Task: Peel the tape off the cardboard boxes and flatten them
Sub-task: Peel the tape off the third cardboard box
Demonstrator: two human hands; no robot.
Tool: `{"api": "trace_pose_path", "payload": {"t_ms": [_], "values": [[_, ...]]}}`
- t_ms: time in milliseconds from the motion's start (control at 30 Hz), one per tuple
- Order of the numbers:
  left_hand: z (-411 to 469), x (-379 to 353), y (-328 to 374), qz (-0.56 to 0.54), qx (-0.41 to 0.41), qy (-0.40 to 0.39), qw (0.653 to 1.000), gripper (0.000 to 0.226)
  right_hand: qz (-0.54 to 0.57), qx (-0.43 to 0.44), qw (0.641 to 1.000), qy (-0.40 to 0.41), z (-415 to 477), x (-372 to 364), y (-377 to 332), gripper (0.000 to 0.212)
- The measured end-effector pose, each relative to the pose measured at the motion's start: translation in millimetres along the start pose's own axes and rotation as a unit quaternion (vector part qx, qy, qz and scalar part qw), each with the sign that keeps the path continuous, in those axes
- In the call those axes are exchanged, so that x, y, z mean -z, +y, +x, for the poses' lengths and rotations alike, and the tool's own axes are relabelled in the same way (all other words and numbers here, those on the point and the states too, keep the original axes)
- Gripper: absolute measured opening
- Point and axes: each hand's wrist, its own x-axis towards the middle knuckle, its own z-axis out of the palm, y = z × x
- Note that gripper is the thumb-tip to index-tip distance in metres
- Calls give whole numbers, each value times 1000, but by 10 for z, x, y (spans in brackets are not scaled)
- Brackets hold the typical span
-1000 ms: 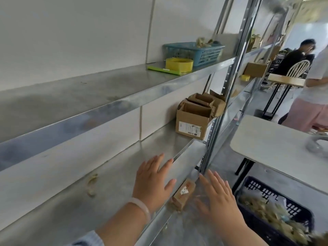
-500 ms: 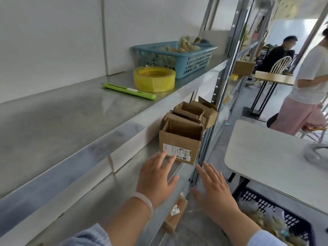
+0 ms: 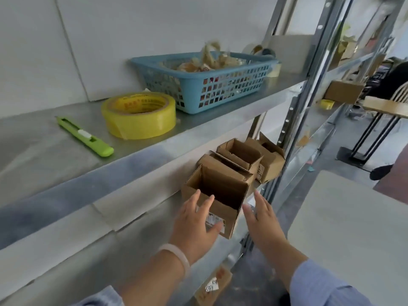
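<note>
Fingers of my left hand were spread straight over the front of the nearest open cardboard box. My right hand, fingers loosely apart, hovered just beside it. The box stood on the lower shelf, before other boxes.

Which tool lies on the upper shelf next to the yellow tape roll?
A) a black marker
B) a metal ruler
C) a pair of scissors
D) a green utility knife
D: a green utility knife lies flat on the upper shelf, beside the yellow tape roll and apart from it.
</note>
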Motion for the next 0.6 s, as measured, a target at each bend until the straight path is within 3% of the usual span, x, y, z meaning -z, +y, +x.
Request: {"api": "trace_pose_path", "payload": {"t_ms": [133,300,400,500,600], "values": [[196,-99,161,-57,93,-25,994,77,59,-1,997,-39,409,43,112,60],[198,-209,218,-215,207,28,954,76,89,81,990,-71,519,-24,257,21],[124,-175,184,-310,265,97,908,73,111,121,980,-112,524,-77,208,31],[140,-25,103,-295,319,136,890,79,122,169,963,-171,517,-183,77,32],[144,182,-13,-282,373,122,876,84,102,230,935,-248,488,-311,-83,34]]}}
